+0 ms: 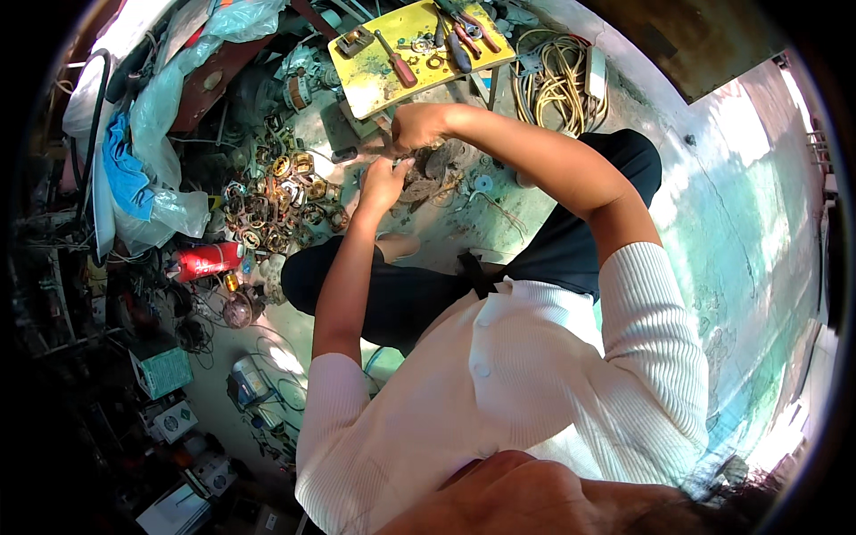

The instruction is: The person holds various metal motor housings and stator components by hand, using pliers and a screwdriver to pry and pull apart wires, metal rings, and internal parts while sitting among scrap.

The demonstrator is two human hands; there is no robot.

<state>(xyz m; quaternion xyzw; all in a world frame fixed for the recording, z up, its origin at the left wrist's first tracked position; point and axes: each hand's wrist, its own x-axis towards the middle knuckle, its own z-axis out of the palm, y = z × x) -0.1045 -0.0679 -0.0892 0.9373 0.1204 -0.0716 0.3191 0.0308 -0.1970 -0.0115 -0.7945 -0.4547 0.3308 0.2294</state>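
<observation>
My right hand [419, 127] is closed in a fist in front of the near edge of a yellow board [366, 96]. Just below it and to the left, my left hand [382, 185] is closed too, its thumb pointing toward the right hand. Whatever the fingers grip is too small and hidden to make out. Dark, tangled scraps [432, 174] lie on the floor beside both hands. On the board rest a red-handled screwdriver [399, 62], pliers [480, 32], a metal part [355, 41] and several small pieces.
A heap of copper-coloured rings and coils [281, 192] spreads left of my hands. Coiled yellowish cable [557, 85] lies right of the board. At left are a red container [208, 260], a blue cloth [127, 169] and clear plastic sheeting [169, 116]. A teal box [162, 370] sits lower left.
</observation>
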